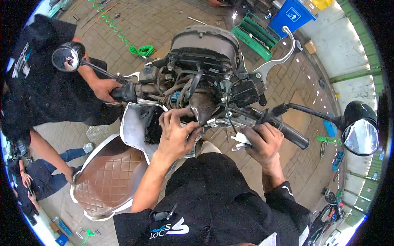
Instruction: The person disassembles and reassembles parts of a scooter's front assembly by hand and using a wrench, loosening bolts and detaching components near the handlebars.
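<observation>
A partly stripped scooter stands in front of me, with its handlebar and bundled wiring (186,88) exposed. My left hand (176,133) is closed at the near edge of the handlebar, beside a dark pointed cover (203,106); what its curled fingers grip is hidden. On the right, below the black handlebar grip (293,135), my right hand (264,141) pinches a small white plastic piece (240,139). A thin black cable (228,110) runs down toward that piece from the handlebar. Whether they are joined cannot be made out.
At left, another person's hand (106,89) holds the other handlebar grip. A brown quilted storage liner (111,176) in a white shell lies at lower left. Mirrors (361,137) stick out on both sides. A green toolbox (254,37) and blue bin (292,16) stand beyond.
</observation>
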`<state>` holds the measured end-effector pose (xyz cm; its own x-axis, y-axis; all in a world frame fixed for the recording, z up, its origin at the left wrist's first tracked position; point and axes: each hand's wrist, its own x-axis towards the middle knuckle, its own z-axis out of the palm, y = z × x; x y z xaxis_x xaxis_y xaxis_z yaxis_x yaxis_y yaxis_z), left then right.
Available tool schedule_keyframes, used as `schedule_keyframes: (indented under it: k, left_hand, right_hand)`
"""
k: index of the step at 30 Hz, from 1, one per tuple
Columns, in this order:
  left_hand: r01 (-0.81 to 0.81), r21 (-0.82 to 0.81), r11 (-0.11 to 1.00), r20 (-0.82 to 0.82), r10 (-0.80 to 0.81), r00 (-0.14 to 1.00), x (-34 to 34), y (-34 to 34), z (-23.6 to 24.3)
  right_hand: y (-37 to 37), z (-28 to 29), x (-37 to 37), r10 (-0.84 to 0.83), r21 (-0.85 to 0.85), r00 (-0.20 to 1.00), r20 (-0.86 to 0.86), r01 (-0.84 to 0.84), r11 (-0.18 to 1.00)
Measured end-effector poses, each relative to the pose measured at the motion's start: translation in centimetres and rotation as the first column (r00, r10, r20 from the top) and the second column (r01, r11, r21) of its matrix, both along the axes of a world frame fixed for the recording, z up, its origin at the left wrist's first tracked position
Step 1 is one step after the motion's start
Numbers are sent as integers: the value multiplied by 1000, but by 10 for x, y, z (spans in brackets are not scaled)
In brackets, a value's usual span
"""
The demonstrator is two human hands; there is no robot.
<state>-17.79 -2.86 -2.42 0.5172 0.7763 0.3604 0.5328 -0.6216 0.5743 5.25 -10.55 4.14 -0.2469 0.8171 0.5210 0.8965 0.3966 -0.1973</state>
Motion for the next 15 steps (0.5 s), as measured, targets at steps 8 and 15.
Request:
schedule_keyframes:
  k: [8, 15]
  left_hand:
    - [112, 86, 990, -20, -110, 994, 6, 2, -3]
    - [-42, 178, 983, 184, 8, 983, -8, 42, 11]
  right_hand:
    - [0, 0, 5, -6, 3, 1000, -1, 6, 1000]
    - [-1, -4, 7, -28, 25, 999, -17, 28, 999]
